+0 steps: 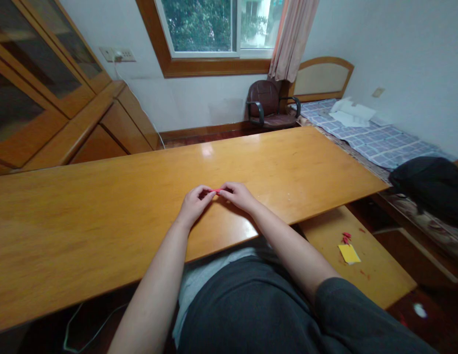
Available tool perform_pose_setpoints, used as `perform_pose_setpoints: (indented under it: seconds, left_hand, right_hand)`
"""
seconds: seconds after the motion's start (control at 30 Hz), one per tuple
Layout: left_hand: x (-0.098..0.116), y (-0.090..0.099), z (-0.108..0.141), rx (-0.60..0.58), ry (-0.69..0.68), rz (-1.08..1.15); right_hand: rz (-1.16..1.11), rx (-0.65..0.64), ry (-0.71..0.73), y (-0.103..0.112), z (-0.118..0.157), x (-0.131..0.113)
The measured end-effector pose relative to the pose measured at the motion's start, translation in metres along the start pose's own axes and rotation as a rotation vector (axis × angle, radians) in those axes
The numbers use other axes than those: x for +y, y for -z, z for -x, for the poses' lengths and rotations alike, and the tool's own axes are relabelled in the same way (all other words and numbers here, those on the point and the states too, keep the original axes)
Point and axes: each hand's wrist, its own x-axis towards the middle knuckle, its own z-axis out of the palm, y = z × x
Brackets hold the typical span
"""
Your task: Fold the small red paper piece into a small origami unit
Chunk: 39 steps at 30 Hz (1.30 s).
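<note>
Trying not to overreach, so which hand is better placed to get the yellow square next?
Probably the right hand: the yellow square lies to the right, on the lower board. The left hand would have to reach across. Both hands hold the red piece.

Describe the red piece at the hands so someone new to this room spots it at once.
Find the long wooden table stretching across the view, below the window. Over it, the left hand and right hand pinch one small red piece between them. Unlike the red bits beside the yellow square on the lower wooden surface, it is held.
</note>
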Motion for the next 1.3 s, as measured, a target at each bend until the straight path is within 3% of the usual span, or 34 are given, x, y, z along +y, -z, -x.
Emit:
perform_pose_setpoints:
  seconds: [0.67,1.3]
  left_hand:
    - [-0.0003,0.0001,0.0001,-0.066,-0.031,-0.025]
    - [0.0016,0.0015,0.0013,-0.069,-0.030,-0.016]
  right_hand:
    - [0.164,0.000,0.199,-0.0010,0.0004,0.0021]
    - [0.146,0.028,0.186,0.0009,0.0002,-0.0021]
